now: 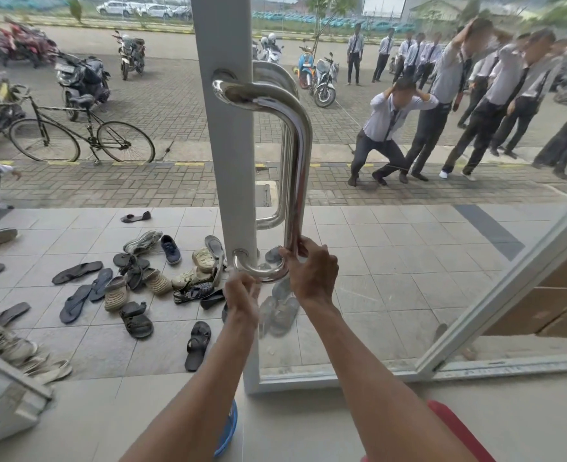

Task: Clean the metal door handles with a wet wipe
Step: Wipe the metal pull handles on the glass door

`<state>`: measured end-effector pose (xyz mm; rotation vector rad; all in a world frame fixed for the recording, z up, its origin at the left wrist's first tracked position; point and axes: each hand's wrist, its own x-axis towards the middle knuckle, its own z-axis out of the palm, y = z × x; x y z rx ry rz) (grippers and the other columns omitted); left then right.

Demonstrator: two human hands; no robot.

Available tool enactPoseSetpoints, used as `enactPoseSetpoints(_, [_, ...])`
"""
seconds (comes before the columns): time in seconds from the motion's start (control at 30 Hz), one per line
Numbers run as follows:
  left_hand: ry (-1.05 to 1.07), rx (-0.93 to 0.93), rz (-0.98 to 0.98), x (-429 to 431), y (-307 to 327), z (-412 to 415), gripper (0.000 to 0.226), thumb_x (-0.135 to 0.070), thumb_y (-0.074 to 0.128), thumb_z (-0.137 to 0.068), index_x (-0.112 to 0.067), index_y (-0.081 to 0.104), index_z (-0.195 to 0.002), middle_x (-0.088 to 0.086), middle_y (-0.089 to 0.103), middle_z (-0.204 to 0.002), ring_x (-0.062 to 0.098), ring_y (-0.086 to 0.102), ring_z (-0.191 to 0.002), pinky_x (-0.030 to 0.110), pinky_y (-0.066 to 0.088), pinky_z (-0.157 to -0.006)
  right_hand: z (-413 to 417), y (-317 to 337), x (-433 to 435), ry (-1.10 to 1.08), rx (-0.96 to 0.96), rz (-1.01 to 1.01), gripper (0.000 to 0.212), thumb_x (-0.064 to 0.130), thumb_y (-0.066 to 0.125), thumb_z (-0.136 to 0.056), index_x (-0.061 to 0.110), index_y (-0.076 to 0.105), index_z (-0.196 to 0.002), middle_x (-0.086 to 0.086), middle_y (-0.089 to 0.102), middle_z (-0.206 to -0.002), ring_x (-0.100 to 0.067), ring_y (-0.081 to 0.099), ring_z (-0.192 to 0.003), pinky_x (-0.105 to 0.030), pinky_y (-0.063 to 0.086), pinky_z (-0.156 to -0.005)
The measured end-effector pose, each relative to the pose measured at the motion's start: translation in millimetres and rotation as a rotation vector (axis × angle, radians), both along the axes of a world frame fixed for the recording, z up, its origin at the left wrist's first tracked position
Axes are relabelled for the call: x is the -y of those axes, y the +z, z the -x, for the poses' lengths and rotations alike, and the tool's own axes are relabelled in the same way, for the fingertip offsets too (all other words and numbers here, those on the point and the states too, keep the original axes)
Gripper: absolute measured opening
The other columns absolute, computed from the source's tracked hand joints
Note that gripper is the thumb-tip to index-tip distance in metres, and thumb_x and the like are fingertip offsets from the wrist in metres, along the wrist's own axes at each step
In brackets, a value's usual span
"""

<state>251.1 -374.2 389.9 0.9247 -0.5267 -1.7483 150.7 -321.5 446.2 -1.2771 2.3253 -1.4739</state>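
A shiny metal D-shaped door handle (300, 151) is fixed to the white frame (228, 155) of a glass door. A matching handle (284, 181) shows behind the glass on the outer side. My right hand (312, 270) grips the lower end of the near handle's upright bar, fingers wrapped around it. My left hand (242, 291) is closed just below the handle's bottom curve (262, 273), near the lower mount. A wipe is not clearly visible in either hand; whether one is held I cannot tell.
The glass door stands open, its lower edge (342, 375) at the floor. Several shoes and sandals (148, 278) lie on the tiled porch outside. A bicycle (82, 135), motorbikes and a group of people (459, 105) are on the paved yard. A blue item (228, 428) and a red one (459, 431) lie near my feet.
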Motion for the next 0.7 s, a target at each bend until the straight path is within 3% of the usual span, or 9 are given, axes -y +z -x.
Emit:
enactPoseSetpoints(0.07, [-0.003,-0.108,-0.144,22.5,6.3,-12.6,0.047,-0.003,0.047,-0.061,-0.002,0.058,-0.107,0.014,0.062,-0.104,0.024,0.061,-0.097,0.031,0.048,-0.096,0.3,0.1,0.3,0.011,0.006,-0.003,0.028,0.037,0.078,-0.084,0.021,0.076,-0.107,0.003,0.079,-0.099,-0.026,0.071,-0.103,-0.046,0.051,-0.099])
enactPoseSetpoints(0.13, [-0.072,-0.097,-0.198,30.3,6.5,-19.2,0.051,-0.004,0.044,-0.069,0.000,0.053,-0.119,0.017,0.061,-0.114,0.024,0.060,-0.103,0.034,0.045,-0.102,1.5,-0.2,1.3,0.017,0.012,-0.007,0.028,0.037,0.078,-0.084,0.020,0.076,-0.106,0.002,0.079,-0.099,-0.025,0.072,-0.103,-0.046,0.050,-0.101])
enactPoseSetpoints(0.23, [-0.168,-0.088,-0.217,9.4,0.3,-13.7,0.044,-0.007,0.041,-0.065,-0.011,0.059,-0.104,0.010,0.063,-0.107,0.020,0.057,-0.098,0.042,0.037,-0.100,0.7,-1.1,1.6,0.011,0.004,-0.006,0.028,0.039,0.078,-0.084,0.021,0.076,-0.105,0.002,0.079,-0.099,-0.027,0.072,-0.104,-0.046,0.050,-0.101])
enactPoseSetpoints(0.37, [-0.240,-0.137,-0.229,-8.4,-7.9,-9.8,0.051,-0.009,0.039,-0.067,-0.013,0.062,-0.113,0.005,0.067,-0.111,0.021,0.058,-0.113,0.050,0.025,-0.106,0.7,-2.5,1.8,-0.004,-0.032,0.022,0.030,0.044,0.080,-0.082,0.022,0.077,-0.102,0.004,0.080,-0.095,-0.024,0.074,-0.097,-0.046,0.048,-0.105])
enactPoseSetpoints(0.47, [-0.209,-0.179,-0.249,12.0,-1.8,-25.8,0.030,-0.012,0.042,-0.066,-0.012,0.057,-0.092,0.006,0.062,-0.093,0.021,0.058,-0.103,0.044,0.028,-0.109,2.7,-3.7,3.2,0.003,-0.039,0.027,0.029,0.043,0.079,-0.082,0.021,0.077,-0.102,0.004,0.080,-0.094,-0.023,0.075,-0.093,-0.045,0.045,-0.109])
enactPoseSetpoints(0.53, [-0.140,-0.219,-0.261,29.5,2.4,-37.0,0.027,-0.015,0.043,-0.069,-0.010,0.056,-0.092,0.007,0.061,-0.092,0.021,0.058,-0.098,0.035,0.032,-0.108,3.3,-4.1,3.5,0.014,-0.032,0.023,0.028,0.042,0.078,-0.083,0.021,0.077,-0.102,0.004,0.080,-0.096,-0.022,0.074,-0.096,-0.045,0.041,-0.113])
enactPoseSetpoints(0.63, [-0.175,-0.071,-0.236,44.8,2.1,-43.8,0.027,-0.030,0.043,-0.084,-0.010,0.058,-0.094,0.009,0.061,-0.093,0.021,0.056,-0.094,0.036,0.035,-0.101,4.2,-5.0,3.1,0.022,-0.029,0.010,0.026,0.040,0.078,-0.084,0.022,0.076,-0.103,0.004,0.080,-0.097,-0.023,0.074,-0.099,-0.045,0.039,-0.114])
enactPoseSetpoints(0.7, [-0.263,0.034,-0.210,43.1,0.5,-39.1,0.046,-0.049,0.044,-0.090,-0.008,0.063,-0.100,0.011,0.064,-0.098,0.021,0.057,-0.099,0.039,0.033,-0.102,4.6,-5.2,3.5,0.023,-0.018,-0.005,0.027,0.041,0.076,-0.085,0.022,0.076,-0.105,0.004,0.079,-0.098,-0.025,0.072,-0.104,-0.045,0.039,-0.113])
